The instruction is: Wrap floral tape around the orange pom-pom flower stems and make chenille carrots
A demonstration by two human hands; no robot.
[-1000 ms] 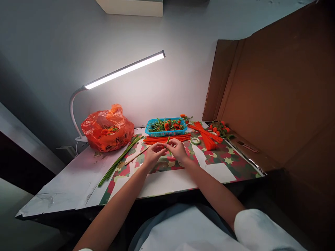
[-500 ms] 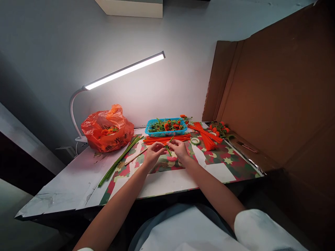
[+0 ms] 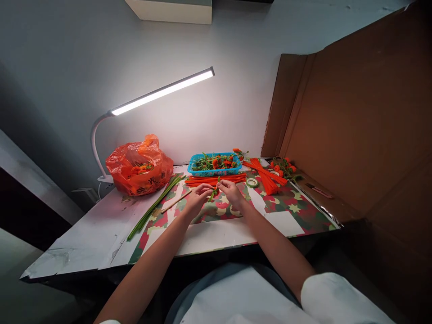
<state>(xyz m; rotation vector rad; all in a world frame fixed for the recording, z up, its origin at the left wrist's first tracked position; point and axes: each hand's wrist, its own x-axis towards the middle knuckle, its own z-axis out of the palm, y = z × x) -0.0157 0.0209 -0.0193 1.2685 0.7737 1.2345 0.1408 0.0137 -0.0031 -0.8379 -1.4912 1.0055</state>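
Note:
Above the middle of the table my left hand (image 3: 198, 198) and my right hand (image 3: 232, 194) meet, fingertips pinched on a small bent green pipe cleaner (image 3: 212, 196). A bit of orange shows at its middle, between the fingers. One green end points up by the right fingertips and another hangs down by the left ones. Just behind the hands lies a row of orange pipe cleaners (image 3: 232, 177). A roll of green tape (image 3: 251, 182) rests to the right of my right hand. Left of my left hand is a thin wooden stick (image 3: 176, 202).
A blue basket (image 3: 216, 172) of orange flowers with green stems stands at the back. Green pipe cleaners (image 3: 153, 209) and a red plastic bag (image 3: 141, 180) are left, under a lit lamp (image 3: 162, 92). More orange pipe cleaners (image 3: 268, 180), flowers (image 3: 283, 166) and cardboard (image 3: 354, 112) are right.
The green pipe cleaner has turned in my fingers: its upper end now stands more upright and its lower end has swung left. Both hands stay in nearly the same place.

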